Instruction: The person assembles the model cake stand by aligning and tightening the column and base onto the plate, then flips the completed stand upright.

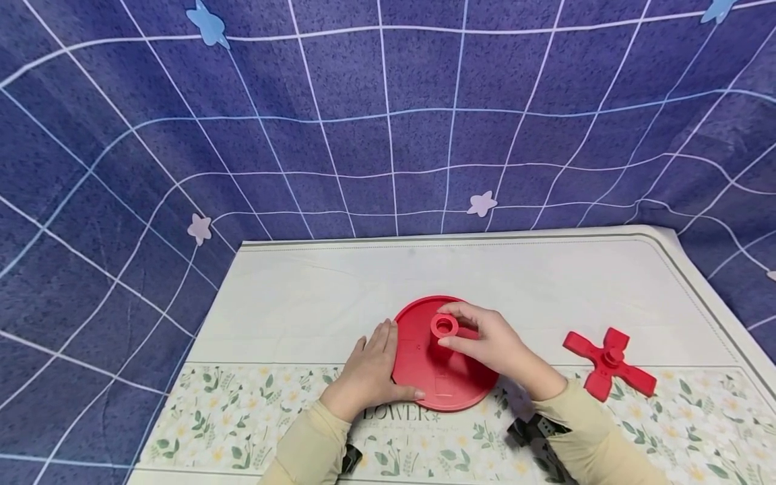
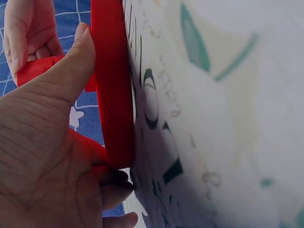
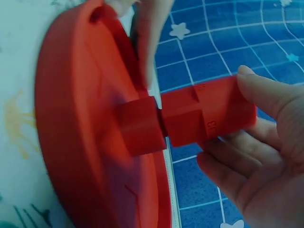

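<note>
A round red base with a raised rim [image 1: 418, 377] lies flat on the table. My left hand [image 1: 371, 367] holds its left edge, fingers along the side and thumb at the front rim. From the middle of the base rises a short red stub [image 3: 142, 126]. My right hand [image 1: 494, 340] pinches the upper end of a hollow red tube [image 3: 209, 114] between thumb and fingers. The tube stands over the stub, its lower end against or just off it, with a thin dark line between them. Whether the two are joined I cannot tell.
To the right of the base lies a red four-armed cross piece [image 1: 612, 358] with a round knob at its centre. The white table cover [image 1: 315, 289] has a floral printed band along the front. A blue gridded curtain [image 1: 418, 135] hangs behind and at both sides.
</note>
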Motion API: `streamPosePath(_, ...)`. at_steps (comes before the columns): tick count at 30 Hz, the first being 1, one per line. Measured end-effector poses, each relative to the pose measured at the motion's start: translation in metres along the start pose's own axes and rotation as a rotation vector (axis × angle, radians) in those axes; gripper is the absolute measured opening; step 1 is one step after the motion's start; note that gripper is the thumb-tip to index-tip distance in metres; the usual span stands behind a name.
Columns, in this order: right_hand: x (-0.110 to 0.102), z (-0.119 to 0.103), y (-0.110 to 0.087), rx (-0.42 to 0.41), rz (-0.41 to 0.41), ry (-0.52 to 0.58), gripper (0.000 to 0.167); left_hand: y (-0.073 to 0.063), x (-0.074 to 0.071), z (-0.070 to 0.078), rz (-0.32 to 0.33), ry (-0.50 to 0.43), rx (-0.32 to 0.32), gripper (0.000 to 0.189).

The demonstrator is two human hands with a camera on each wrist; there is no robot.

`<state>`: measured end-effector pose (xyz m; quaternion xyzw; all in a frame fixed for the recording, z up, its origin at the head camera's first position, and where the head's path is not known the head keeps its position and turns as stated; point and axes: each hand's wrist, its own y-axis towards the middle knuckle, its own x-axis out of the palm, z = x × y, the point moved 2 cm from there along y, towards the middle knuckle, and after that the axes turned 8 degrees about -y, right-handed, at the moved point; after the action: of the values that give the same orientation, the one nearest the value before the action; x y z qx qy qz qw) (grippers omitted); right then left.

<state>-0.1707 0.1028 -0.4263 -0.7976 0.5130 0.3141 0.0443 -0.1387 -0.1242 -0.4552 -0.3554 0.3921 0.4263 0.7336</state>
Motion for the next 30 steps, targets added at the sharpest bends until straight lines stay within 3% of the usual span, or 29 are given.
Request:
streamPosePath(6,0.0058,-0.0046,-0.0003,0.015,0.119,-0.173,0.042,-0.0004,-0.0008,0.0013,0.0,-0.004,-0.002,0.125)
streamPosePath(13,0.0042,-0.0067,-0.0021,-0.016,0.125,-0.279,0.056,-0.0007,-0.0001,0.0014,0.003,-0.004,0.008,0.124)
streamPosePath(16,0.0026,-0.0059,-0.0022,-0.073,0.1,-0.239,0.057,-0.0008,0.0,0.0014,0.005,-0.005,0.008,0.124)
streamPosePath(21,0.0025,-0.0028,-0.0011,-0.135,-0.007,-0.08,0.053,-0.0014,-0.0008,0.0021,0.004,-0.008,0.003,0.124)
streamPosePath(25,0.0029,0.0006,-0.0016,-0.126,-0.051,-0.054,0.052,-0.0018,-0.0006,0.002,0.002,-0.013,-0.003,0.124)
streamPosePath(30,0.0034,0.0021,-0.0016,-0.069,-0.005,-0.084,0.046,-0.0018,-0.0002,0.0012,-0.003,-0.013,-0.013,0.125)
